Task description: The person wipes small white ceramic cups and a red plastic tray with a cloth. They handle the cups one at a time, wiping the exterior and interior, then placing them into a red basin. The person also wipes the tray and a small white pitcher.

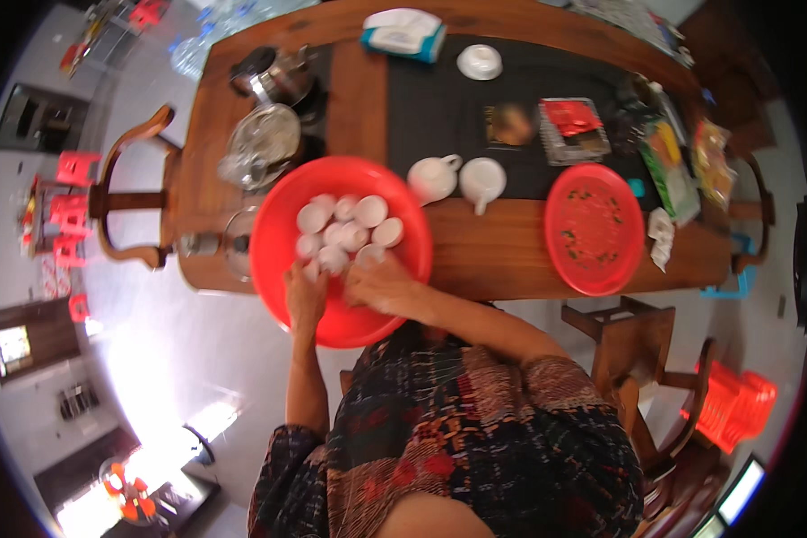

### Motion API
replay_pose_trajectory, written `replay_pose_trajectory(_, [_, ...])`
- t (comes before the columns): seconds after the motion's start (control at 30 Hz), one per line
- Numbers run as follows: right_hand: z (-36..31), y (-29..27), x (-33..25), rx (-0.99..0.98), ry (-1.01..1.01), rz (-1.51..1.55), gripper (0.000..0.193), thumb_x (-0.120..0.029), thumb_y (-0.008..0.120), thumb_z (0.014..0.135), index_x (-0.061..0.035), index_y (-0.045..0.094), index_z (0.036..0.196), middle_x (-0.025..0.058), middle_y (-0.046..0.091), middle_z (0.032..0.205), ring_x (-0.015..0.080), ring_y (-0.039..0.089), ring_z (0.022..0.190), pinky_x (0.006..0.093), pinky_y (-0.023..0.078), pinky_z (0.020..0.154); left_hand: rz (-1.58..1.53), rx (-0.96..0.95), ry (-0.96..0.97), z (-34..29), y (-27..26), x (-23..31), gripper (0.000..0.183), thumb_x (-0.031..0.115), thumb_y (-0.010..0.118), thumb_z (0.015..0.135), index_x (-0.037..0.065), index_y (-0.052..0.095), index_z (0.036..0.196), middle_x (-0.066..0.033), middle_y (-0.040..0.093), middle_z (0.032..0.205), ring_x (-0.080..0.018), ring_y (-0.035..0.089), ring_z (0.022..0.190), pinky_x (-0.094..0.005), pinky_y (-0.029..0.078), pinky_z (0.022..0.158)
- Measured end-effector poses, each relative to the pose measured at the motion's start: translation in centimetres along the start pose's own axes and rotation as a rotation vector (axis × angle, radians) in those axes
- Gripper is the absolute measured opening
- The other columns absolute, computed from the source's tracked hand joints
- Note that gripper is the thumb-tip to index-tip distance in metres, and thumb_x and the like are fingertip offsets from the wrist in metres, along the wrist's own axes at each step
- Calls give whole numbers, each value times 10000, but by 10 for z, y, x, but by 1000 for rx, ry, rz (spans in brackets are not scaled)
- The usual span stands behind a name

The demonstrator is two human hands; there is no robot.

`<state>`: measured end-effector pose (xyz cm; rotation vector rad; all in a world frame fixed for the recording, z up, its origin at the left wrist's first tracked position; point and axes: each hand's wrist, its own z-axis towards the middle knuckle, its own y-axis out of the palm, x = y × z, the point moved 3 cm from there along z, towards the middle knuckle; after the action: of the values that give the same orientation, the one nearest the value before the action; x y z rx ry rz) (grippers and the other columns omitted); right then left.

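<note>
Red basin (pixel 278 211): handling white cups (pixel 371 211) inside with left hand (pixel 307 289), right hand (pixel 382 283). Can't tell either grip, fingertips hidden. Next, likely needs light touch.

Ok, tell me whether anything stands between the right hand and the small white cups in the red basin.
Nothing visible does. The right hand is inside the red basin, at the near side of the small white cups; blur hides its exact grip. The left hand is to its left, not in between.
</note>
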<state>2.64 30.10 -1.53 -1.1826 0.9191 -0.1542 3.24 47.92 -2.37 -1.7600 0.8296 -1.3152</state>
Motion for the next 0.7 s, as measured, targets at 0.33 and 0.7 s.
replay_pose_trajectory(0.33, [4,-19,9,134,246,-348,103,-230,602,748,-193,674,810,29,577,893,233,511,910,421,364,720,54,264,193,-13,-27,28,620,168,750,683,80,480,1234,-211,442,1176,-395,439,1078,-464,417,889])
replay_pose_trajectory(0.7, [13,-5,11,-223,-56,-77,178,-181,600,746,-127,633,912,123,544,1086,298,525,963,415,480,625,233,70,389,-27,-5,36,548,169,761,618,115,560,1124,-166,455,1164,-344,429,1100,-453,387,897])
